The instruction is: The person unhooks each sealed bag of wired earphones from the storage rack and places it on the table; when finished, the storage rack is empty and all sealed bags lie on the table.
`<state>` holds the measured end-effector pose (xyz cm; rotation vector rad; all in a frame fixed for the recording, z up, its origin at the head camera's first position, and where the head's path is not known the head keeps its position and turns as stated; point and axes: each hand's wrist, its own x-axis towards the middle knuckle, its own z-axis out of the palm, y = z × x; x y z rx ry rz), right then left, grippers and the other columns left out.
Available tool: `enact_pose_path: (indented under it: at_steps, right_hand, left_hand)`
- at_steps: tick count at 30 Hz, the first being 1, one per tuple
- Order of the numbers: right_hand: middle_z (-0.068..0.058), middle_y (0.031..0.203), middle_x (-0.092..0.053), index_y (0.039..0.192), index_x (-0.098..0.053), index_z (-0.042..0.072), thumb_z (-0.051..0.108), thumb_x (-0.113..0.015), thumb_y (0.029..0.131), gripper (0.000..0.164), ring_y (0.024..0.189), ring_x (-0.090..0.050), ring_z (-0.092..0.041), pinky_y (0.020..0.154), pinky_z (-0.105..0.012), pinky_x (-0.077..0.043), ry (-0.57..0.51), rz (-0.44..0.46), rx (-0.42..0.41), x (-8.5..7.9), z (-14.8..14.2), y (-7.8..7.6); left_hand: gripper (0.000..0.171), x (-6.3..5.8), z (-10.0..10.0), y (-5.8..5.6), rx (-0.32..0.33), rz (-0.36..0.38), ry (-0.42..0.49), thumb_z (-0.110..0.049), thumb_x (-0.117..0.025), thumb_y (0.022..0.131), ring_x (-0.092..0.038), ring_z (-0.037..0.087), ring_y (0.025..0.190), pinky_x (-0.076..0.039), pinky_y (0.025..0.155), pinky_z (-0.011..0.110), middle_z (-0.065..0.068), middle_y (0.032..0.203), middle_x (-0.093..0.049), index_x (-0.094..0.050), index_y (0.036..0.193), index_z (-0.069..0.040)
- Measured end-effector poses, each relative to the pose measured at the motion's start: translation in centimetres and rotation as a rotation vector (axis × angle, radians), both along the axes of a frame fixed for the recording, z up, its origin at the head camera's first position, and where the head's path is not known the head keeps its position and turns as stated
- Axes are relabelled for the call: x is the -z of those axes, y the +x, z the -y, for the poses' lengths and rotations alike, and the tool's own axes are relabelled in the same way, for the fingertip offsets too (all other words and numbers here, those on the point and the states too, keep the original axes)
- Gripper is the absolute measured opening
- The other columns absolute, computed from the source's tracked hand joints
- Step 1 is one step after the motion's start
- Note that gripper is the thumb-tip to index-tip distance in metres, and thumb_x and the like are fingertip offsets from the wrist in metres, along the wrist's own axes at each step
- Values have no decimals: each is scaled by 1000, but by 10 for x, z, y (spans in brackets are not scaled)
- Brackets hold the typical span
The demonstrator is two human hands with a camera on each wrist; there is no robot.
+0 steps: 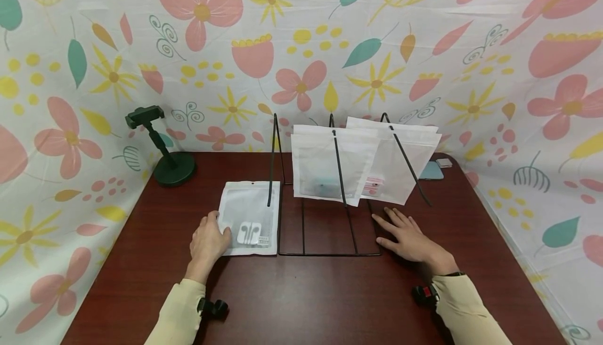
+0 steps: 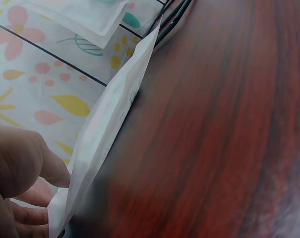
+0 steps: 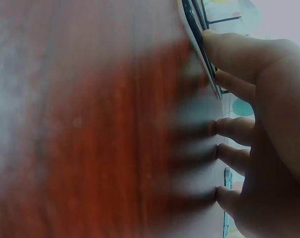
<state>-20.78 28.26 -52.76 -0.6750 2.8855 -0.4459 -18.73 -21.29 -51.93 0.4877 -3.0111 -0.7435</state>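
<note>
A flat white zip bag [image 1: 245, 203] with white earphones [image 1: 249, 233] showing through its front lies left of a black wire rack [image 1: 330, 255]. My left hand [image 1: 209, 240] pinches its left edge, thumb on top; in the left wrist view the fingers [image 2: 30, 214] go to the edge's other side. My right hand [image 1: 407, 237] lies with fingers spread at the rack's right front corner. In the right wrist view, its thumb [image 3: 229, 52] is right at the black wire and the other fingertips meet the tabletop. Pale zip bags [image 1: 315, 164] hang on the rack, overlapping.
At the back left stands a dark green stand [image 1: 174, 169] with a clamp head. A light blue flat object [image 1: 431, 170] and a small white item [image 1: 444, 163] lie at the back right. Flower-patterned cloth [image 1: 301, 31] closes off the back and sides.
</note>
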Motion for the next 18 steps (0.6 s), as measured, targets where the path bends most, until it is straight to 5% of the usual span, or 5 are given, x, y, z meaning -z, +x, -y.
enact_pose_path:
  at_steps: [11, 14, 18]
  right_hand:
    - [-21, 149, -20, 143, -32, 23, 50, -49, 89, 63, 135, -15, -43, 102, -65, -12, -4, -3, 3, 1, -1, -1]
    - [-20, 149, -20, 143, -32, 23, 50, -50, 89, 63, 135, -14, -43, 102, -65, -12, -8, -1, 0, 2, -1, -1]
    - [-20, 149, -19, 143, -31, 23, 50, -50, 89, 63, 135, -14, -43, 102, -65, -12, -6, 6, -1, 2, -2, -1]
  left_hand:
    - [53, -2, -1, 4, 8, -17, -26, -31, -56, 84, -47, 38, 106, -45, 68, 56, 17, 119, -44, -44, 130, -7]
    - [51, -3, -3, 6, 18, -88, -47, -30, -57, 84, -42, 34, 111, -44, 69, 55, 17, 120, -43, -46, 128, -5]
    - [47, -4, -7, 6, 80, -271, -53, -27, -60, 82, -42, 33, 108, -42, 74, 52, 17, 114, -46, -52, 122, -3]
